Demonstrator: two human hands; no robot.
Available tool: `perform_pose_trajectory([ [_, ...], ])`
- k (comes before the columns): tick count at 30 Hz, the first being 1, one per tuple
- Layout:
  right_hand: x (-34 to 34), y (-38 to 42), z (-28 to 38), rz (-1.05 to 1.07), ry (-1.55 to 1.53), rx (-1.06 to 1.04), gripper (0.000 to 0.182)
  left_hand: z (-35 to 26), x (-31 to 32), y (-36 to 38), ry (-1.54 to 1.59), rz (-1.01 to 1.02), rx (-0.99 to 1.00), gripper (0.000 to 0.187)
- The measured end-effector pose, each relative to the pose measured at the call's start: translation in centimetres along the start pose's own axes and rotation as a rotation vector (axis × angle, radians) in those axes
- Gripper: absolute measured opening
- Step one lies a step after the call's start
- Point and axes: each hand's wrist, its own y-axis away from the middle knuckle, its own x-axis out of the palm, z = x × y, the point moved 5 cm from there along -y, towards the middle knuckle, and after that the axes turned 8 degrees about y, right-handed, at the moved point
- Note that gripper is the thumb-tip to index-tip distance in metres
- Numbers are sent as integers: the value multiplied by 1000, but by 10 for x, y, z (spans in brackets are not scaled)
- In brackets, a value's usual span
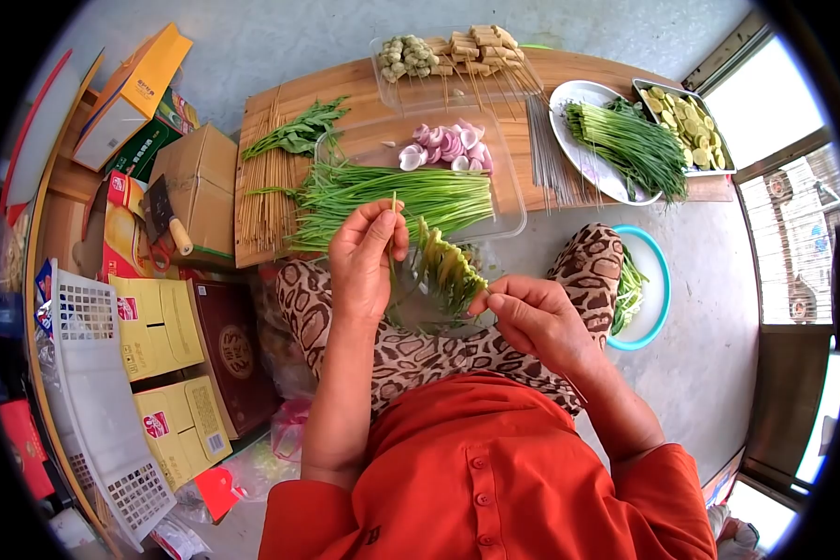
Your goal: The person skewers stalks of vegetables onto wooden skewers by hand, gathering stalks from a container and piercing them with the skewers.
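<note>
My right hand point(537, 317) is closed around a thin skewer, whose tail shows below the wrist. Threaded on the skewer is a row of folded green leafy vegetable point(450, 271), hanging between my hands above my lap. My left hand point(369, 254) is raised beside it, thumb and forefinger pinching a thin green stalk point(394, 202) with a pale upper end. Just beyond my hands, a clear plastic tray point(511, 201) holds long green chives point(411, 198) and sliced purple onion point(446, 147).
On the wooden table point(345, 86) lie bamboo skewers point(263, 201), leafy greens point(308, 129), a tray of filled skewers point(476, 51), metal skewers point(546, 154), a white plate point(569, 98) of chives and a tray of green slices point(691, 121). A blue-rimmed basin point(665, 280) stands right; boxes point(191, 177) crowd the left.
</note>
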Motion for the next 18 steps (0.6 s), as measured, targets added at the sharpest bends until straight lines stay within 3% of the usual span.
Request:
perform_pose_trajectory([
  [18, 1, 2, 5, 31, -41, 26, 22, 2, 0, -1, 64, -24, -53, 19],
])
